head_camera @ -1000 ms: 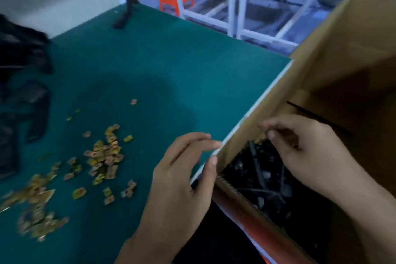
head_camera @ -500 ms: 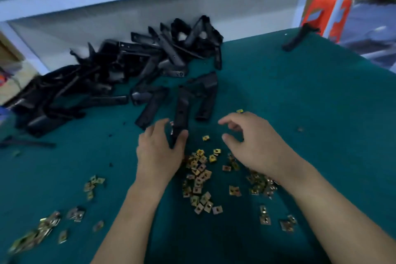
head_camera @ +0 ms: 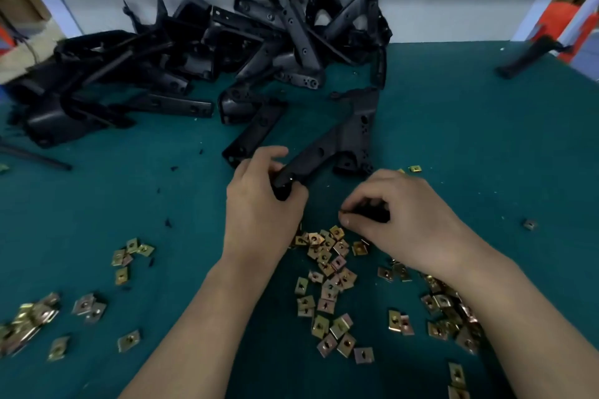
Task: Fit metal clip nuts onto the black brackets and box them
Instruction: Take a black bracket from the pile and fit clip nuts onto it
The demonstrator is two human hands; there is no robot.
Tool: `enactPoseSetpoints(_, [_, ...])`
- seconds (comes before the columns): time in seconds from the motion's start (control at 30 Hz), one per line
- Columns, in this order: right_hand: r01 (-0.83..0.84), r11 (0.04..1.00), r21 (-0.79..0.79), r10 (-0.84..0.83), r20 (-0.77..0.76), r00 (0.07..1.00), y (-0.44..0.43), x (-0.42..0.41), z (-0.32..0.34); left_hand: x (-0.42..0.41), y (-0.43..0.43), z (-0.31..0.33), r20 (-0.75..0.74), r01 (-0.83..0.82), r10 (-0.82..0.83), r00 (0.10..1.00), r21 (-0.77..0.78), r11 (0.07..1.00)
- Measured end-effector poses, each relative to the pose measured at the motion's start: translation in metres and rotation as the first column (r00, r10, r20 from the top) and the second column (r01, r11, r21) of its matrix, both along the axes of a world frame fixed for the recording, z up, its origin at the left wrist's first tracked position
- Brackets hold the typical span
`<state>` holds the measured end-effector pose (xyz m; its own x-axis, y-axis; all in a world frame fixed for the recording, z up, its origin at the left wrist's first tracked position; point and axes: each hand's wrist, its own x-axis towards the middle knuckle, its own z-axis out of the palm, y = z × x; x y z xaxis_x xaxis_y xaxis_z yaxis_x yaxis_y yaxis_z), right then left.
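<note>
Teal matting covers the workbench (head_camera: 486, 139), where a heap of black brackets (head_camera: 210, 52) is piled against the white back panel. Nearer, the left hand (head_camera: 262, 214) grips the near end of one bracket (head_camera: 340, 139), which slants away to the right. Just beside it, the right hand (head_camera: 405, 220) pinches a clip nut (head_camera: 342, 211), seen only as a thin edge. Loose clip nuts (head_camera: 327, 269) lie scattered between and beneath the wrists.
</note>
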<state>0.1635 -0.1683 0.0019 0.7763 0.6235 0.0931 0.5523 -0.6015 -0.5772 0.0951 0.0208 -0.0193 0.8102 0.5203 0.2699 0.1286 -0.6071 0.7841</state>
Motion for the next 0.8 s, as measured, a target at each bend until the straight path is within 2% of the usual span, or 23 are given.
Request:
enactPoseSetpoints(0.1, [0.0, 1.0, 0.016, 0.0, 0.021, 1.0, 0.003, -0.002, -0.003, 0.0, 0.003, -0.001, 0.088, -0.015, 0.025, 0.996, -0.111, 0.994])
enactPoseSetpoints(0.17, [0.004, 1.0, 0.026, -0.005, 0.035, 0.999, 0.004, -0.003, -0.005, 0.001, 0.004, -0.001, 0.167, -0.022, 0.063, 0.984, -0.236, 0.972])
enactPoseSetpoints(0.43, [0.019, 0.996, 0.083, -0.021, 0.03, 0.999, 0.0, -0.001, -0.004, 0.005, 0.012, 0.003, 0.362, -0.027, 0.311, 0.879, -0.613, 0.789])
enactPoseSetpoints(0.8, [-0.041, 0.999, 0.007, 0.041, -0.038, 0.998, 0.001, -0.002, -0.002, 0.005, 0.015, 0.008, 0.389, 0.092, 0.323, 0.863, -0.749, 0.656])
